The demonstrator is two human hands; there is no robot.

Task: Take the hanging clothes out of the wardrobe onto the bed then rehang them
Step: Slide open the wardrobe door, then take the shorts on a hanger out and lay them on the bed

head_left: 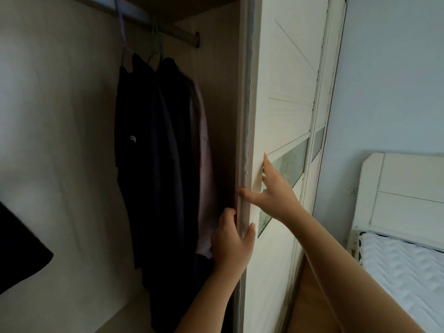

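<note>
Inside the open wardrobe, dark garments hang on hangers from a rail, with a pale pink garment behind them on the right. A cream sliding door stands to the right of the opening. My left hand grips the door's grey edge strip, fingers curled round it. My right hand lies flat on the door's face, fingers spread, thumb at the edge strip. The bed with a white quilted mattress is at the lower right.
A white headboard rises behind the mattress against a pale blue wall. A dark cloth corner hangs in at the left edge. The wardrobe's wooden floor shows below the clothes. Wood flooring lies between wardrobe and bed.
</note>
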